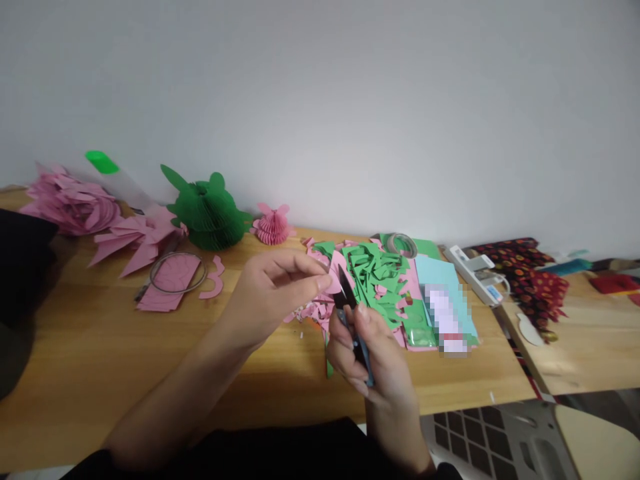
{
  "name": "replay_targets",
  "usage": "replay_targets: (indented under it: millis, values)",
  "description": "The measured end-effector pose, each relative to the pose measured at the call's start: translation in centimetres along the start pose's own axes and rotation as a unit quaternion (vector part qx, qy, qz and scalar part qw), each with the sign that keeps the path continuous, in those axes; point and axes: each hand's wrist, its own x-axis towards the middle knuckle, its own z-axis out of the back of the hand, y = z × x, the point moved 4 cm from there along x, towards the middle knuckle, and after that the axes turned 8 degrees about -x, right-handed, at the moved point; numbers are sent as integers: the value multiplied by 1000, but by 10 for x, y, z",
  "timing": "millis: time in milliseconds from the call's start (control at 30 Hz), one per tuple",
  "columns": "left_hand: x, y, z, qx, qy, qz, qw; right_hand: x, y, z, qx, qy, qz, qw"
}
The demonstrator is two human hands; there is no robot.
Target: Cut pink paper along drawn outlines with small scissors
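Note:
My left hand (283,283) pinches a small piece of pink paper (336,272) between thumb and fingers. In my right hand (373,343) is a pair of scissors (346,287) with grey-blue handles and dark blades. The blades stand slightly apart, pointing up beside the pink piece; whether they touch it I cannot tell. Behind and below the hands lies a heap of green paper scraps (375,267) mixed with pink scraps (320,312). A pink curved cutout (213,279) lies on the table to the left of my left hand.
A green honeycomb paper figure (207,213) and a smaller pink one (273,225) stand by the wall. Pink cut pieces (73,200) are piled at far left. A metal ring (204,275) lies on pink sheets. Tape (401,245), light blue sheets (440,270) and a power strip (475,273) are at right.

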Motion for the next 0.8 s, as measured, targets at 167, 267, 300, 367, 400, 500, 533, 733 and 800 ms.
replay_targets:
  millis: [167, 267, 300, 367, 400, 500, 533, 733, 800]
  values:
    - [0, -1, 1, 9, -4, -9, 1000, 1, -1, 0, 3, 7, -1, 1000]
    - [1, -1, 1, 13, -13, -9, 1000, 2, 0, -1, 8, 10, 1, 1000]
    - [0, -1, 1, 13, -14, -8, 1000, 2, 0, -2, 10, 10, 1, 1000]
    - [0, -1, 1, 12, -16, -3, 1000, 2, 0, -2, 13, 9, 3, 1000]
    - [0, -1, 1, 10, -18, 0, 1000, 2, 0, -2, 13, 10, 3, 1000]
    - [-1, 0, 2, 9, -24, 6, 1000, 1, 0, -2, 11, 9, 2, 1000]
    - [-1, 0, 3, 8, -23, 8, 1000, 1, 0, -1, 11, 8, 1, 1000]
    - [-1, 3, 3, -13, -16, 34, 999, -1, -1, 0, 14, 5, -2, 1000]
    - [-1, 3, 3, -18, -13, 35, 999, -1, -2, -1, 17, 5, -2, 1000]
